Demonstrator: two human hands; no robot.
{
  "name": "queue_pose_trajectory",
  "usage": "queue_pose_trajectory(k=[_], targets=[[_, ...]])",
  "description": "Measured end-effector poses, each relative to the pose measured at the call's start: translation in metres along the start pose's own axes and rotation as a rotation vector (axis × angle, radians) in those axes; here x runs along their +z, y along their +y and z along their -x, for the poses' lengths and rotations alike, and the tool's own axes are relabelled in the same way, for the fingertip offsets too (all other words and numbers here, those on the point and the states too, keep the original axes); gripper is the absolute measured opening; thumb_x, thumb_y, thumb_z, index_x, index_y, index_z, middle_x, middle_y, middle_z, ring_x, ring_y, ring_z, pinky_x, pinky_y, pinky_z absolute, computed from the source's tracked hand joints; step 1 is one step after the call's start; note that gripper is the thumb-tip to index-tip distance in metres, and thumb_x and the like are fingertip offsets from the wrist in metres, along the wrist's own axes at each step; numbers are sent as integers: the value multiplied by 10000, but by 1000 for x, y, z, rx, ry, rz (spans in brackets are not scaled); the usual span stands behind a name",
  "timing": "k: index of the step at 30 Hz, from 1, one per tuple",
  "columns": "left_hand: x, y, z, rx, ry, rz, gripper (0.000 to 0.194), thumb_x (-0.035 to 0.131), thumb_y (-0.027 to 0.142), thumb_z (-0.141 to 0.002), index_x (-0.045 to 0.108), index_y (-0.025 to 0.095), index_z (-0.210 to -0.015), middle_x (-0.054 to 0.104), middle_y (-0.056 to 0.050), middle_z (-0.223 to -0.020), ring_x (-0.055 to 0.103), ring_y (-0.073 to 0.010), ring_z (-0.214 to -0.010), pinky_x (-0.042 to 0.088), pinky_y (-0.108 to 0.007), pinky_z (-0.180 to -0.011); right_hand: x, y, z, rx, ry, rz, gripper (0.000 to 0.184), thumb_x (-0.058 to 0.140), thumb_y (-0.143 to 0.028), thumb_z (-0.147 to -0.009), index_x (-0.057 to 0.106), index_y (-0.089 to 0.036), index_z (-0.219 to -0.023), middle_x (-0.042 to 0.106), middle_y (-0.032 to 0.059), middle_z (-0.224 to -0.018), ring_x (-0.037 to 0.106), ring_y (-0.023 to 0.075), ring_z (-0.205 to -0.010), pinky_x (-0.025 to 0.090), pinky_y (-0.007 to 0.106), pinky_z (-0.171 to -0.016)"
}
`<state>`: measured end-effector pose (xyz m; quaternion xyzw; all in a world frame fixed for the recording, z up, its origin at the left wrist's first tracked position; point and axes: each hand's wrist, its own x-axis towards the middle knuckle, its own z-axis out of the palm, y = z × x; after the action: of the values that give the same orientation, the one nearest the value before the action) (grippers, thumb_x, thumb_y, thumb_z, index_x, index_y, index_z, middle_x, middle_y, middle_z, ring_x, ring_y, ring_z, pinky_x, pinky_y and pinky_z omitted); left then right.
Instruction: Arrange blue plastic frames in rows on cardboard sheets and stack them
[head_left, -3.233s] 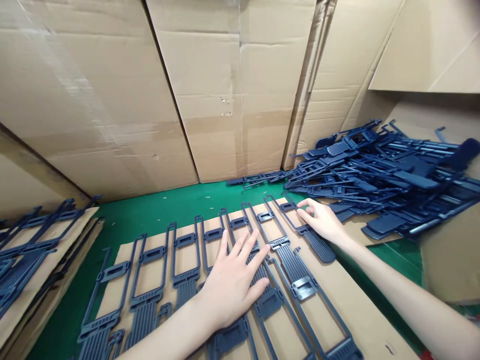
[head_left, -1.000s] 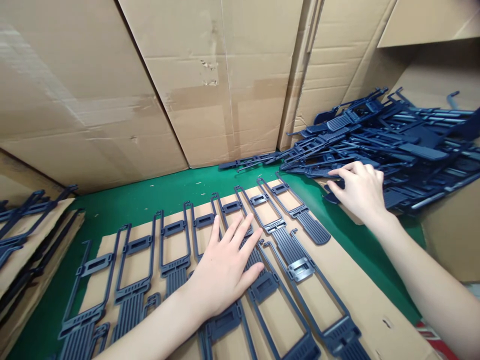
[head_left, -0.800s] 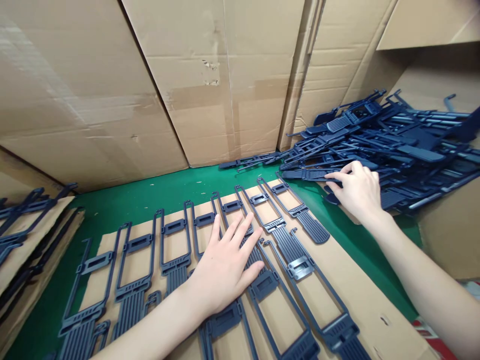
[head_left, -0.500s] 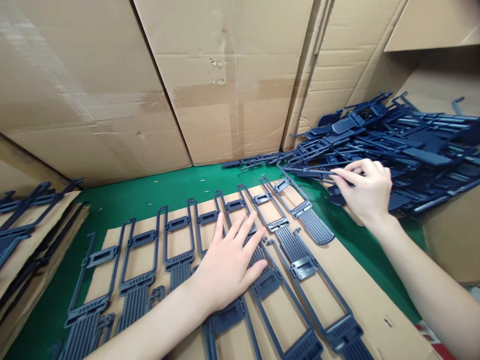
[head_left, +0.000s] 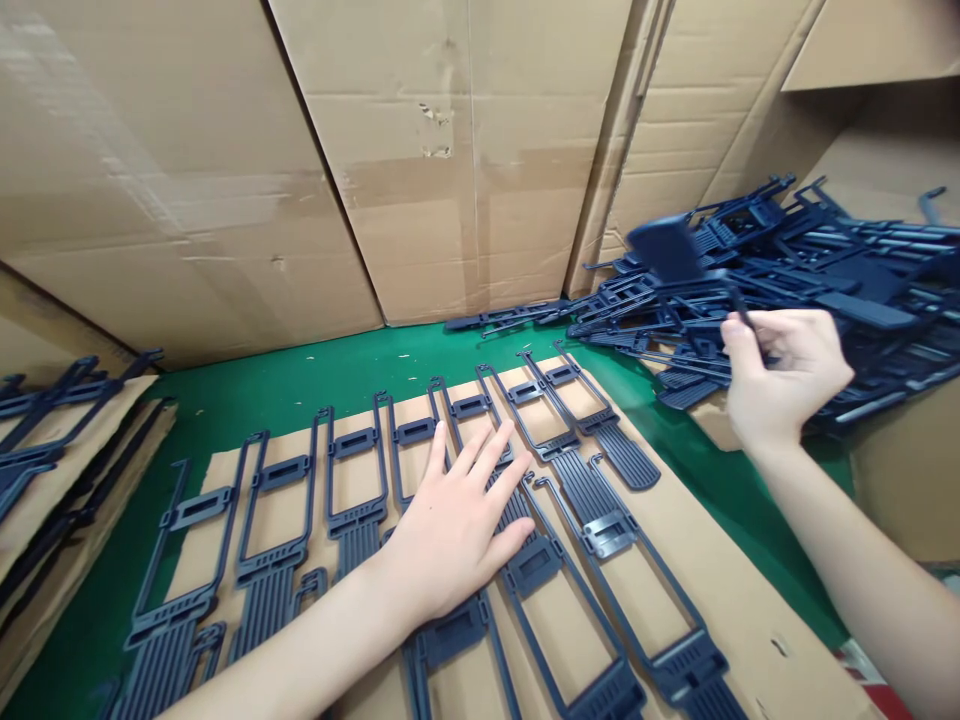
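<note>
My left hand lies flat with spread fingers on the rows of dark blue plastic frame parts, which rest on a cardboard sheet. Each part has a rectangular open frame, a crossbar and a ribbed flat end. Raised at the right, my right hand pinches a dark blue plastic frame part by its thin rod; its flat paddle end points up and left, blurred by motion. Behind it spreads a loose pile of the same parts.
Layered cardboard sheets with more parts stand at the left edge. Large cardboard boxes wall off the back of the green table surface. A few parts lie against the back box.
My right hand has moved right and lifted a plastic frame part up from the pile. The part at the sheet's far right corner has shifted slightly. My left hand stays put.
</note>
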<state>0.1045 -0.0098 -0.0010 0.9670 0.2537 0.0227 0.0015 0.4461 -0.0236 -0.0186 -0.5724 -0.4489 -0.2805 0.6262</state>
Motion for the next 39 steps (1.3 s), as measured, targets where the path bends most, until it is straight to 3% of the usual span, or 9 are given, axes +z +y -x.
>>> queue_pose_trajectory(k=[4,8,13,16,22,26,28,32,39], targets=[[0,0,0,-7,-27,-15,554,412,483,-982,423,192,-1453,225,-158,-1593,229,-360,-1465,158,-697,-1128,4,-18,3,352,5,-484,240,647,-412,-802,538,-208,-738,507,-2,-689,438,116,-492,370,298,-506],[-1,1,0,-10,-33,-3,544,435,469,-976,437,195,-1445,235,-150,-1593,227,-368,-1464,149,-698,-1132,0,-37,4,616,-455,-749,461,453,-608,-847,429,-230,-584,212,-51,-462,261,123,-462,342,324,-558],[-2,1,-1,-1,-32,-5,539,406,467,-986,424,198,-1453,231,-153,-1594,208,-359,-1472,144,-693,-1135,2,-45,8,749,-857,-782,659,331,-788,-786,226,-228,-456,190,-25,-441,255,128,-451,325,328,-496],[-2,1,-2,-4,-49,-14,546,388,471,-992,414,191,-1459,211,-161,-1598,192,-355,-1476,136,-695,-1135,0,-35,3,736,-969,-700,683,340,-825,-762,245,-253,-401,171,-35,-386,234,107,-380,287,303,-428],[0,0,0,-9,-25,20,541,378,492,-992,420,215,-1454,222,-134,-1600,197,-343,-1477,126,-677,-1150,-24,-9,-16,571,-894,-480,438,627,-595,-789,680,-180,-660,388,-28,-329,308,98,-312,222,268,-395],[1,-1,2,-12,-34,20,555,308,520,-1002,407,225,-1461,198,-125,-1608,175,-319,-1487,96,-666,-1159,-21,-13,-5,303,-1262,-393,312,615,-432,-857,758,-156,-884,689,47,-645,640,177,-586,450,265,-538],[0,-1,1,-14,-45,15,556,302,519,-1003,407,224,-1462,189,-126,-1610,167,-318,-1489,92,-669,-1157,-14,-17,5,213,-1422,-360,333,608,-370,-858,732,-159,-1083,743,59,-859,696,223,-790,505,284,-687],[-1,0,-2,-21,-65,5,534,328,481,-1003,407,222,-1463,183,-131,-1611,157,-323,-1490,108,-673,-1152,-5,-20,16,199,-1538,-278,437,559,-306,-874,616,-174,-1286,728,10,-776,669,198,-710,480,272,-679],[0,-1,-1,-15,-40,12,544,301,507,-1004,425,222,-1450,199,-126,-1608,174,-321,-1487,107,-669,-1155,-8,-13,14,155,-1551,-153,371,586,-393,-869,606,-188,-1177,554,-66,-560,423,118,-518,293,231,-545]])
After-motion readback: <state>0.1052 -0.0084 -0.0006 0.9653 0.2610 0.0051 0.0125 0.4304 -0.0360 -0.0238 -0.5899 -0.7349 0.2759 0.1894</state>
